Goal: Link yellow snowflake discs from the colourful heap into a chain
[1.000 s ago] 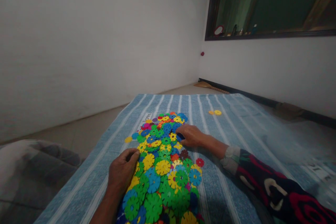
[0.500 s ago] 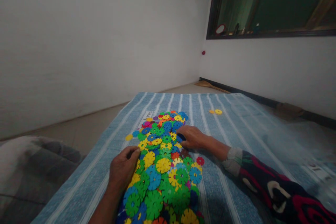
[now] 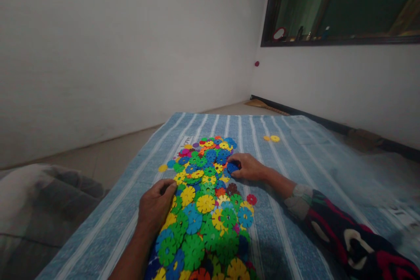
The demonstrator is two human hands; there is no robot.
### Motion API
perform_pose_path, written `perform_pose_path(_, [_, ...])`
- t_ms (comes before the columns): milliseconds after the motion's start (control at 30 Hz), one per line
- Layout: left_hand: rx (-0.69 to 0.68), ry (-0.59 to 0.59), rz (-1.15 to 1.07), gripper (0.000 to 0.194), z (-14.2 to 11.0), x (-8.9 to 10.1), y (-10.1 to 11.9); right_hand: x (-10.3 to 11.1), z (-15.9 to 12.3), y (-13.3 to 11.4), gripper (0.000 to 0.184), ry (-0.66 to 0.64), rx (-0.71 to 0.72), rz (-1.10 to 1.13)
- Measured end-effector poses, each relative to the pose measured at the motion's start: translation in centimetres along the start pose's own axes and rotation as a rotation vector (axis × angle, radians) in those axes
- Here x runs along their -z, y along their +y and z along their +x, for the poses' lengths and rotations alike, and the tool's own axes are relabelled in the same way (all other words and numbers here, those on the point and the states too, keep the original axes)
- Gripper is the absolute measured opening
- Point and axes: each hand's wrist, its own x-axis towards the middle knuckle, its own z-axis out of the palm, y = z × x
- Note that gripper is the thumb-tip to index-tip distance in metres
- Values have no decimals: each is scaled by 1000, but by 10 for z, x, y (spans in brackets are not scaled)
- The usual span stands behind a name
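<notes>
A long heap of notched plastic snowflake discs [image 3: 193, 251], green, yellow, blue, red and other colours, lies in front of me. My right hand [image 3: 247, 167] is at the heap's right edge, its thumb and fingers closed on a dark blue disc [image 3: 232, 166]. At the left edge my left hand [image 3: 155, 204] rests with curled fingers, thumb and forefinger brought together beside the yellow discs [image 3: 180, 178]. Whatever those fingertips may hold is hidden.
A blue-and-white striped cloth [image 3: 278, 210] covers the surface under the heap. Two yellow-orange discs [image 3: 274, 138] lie apart at the far right. Grey fabric [image 3: 46, 210] is at the left. A broom [image 3: 262, 105] lies on the floor by the wall.
My right hand has drawn slightly rightward from the heap, and the dark blue disc now shows more clearly in its fingers. My left hand has stayed at the left edge. The view has shifted slightly.
</notes>
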Motion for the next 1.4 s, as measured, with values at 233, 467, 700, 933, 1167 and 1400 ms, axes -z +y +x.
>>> perform_pose_path(233, [8, -3, 5, 33, -2, 1, 4, -3, 0, -3, 36, 0, -1, -50])
perform_pose_path(467, [-13, -12, -5, 35, -1, -1, 1, -9, 5, -9, 33, -15, 11, -201])
perform_pose_path(700, [-20, -9, -8, 34, 0, -2, -2, 3, 6, -2, 34, -56, 31, -168])
perform_pose_path(933, [-25, -9, 3, 34, 0, -2, -3, -2, 7, -4, 34, -86, 58, -235])
perform_pose_path(1167, [-14, -4, 5, 33, -1, -1, 1, -3, 10, -14, 26, -169, 96, -380])
perform_pose_path(1400, [-34, 0, 22, 33, -2, -1, 2, -2, 11, -18, 23, -178, 110, -418])
